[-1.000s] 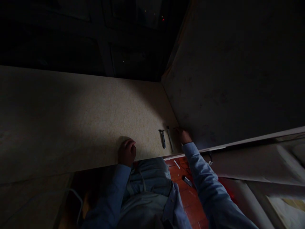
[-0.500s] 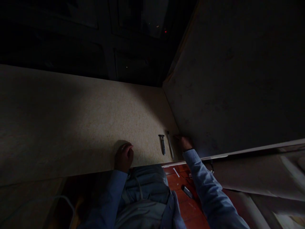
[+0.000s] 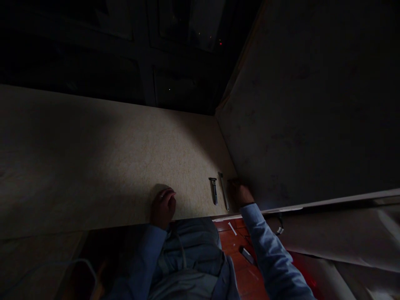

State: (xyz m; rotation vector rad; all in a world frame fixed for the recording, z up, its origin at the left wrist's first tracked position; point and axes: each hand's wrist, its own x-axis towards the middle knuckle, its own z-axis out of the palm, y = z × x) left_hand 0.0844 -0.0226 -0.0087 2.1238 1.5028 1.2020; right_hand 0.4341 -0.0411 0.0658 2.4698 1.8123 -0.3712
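Observation:
A dark-headed razor (image 3: 214,191) lies on the pale tabletop (image 3: 140,146), its handle pointing towards me. Just right of it is a thin toothbrush (image 3: 224,191), roughly parallel to the razor. My right hand (image 3: 241,194) rests beside the toothbrush, close to the wall and apart from the brush. Its fingers sink into dark shadow, so whether they hold anything is unclear. My left hand (image 3: 163,207) lies at the table's front edge, left of the razor, with the fingers curled in and nothing visible in them.
A wall (image 3: 306,125) rises along the table's right side, and a dark window (image 3: 184,54) stands behind. Below, on the red floor (image 3: 240,271), lie a small dark object (image 3: 247,255) and a white strip (image 3: 232,228). A cable (image 3: 78,261) curves at lower left.
My right hand has shifted slightly towards me along the wall. My left hand, the razor and the toothbrush keep their places, with the whole view slightly shifted.

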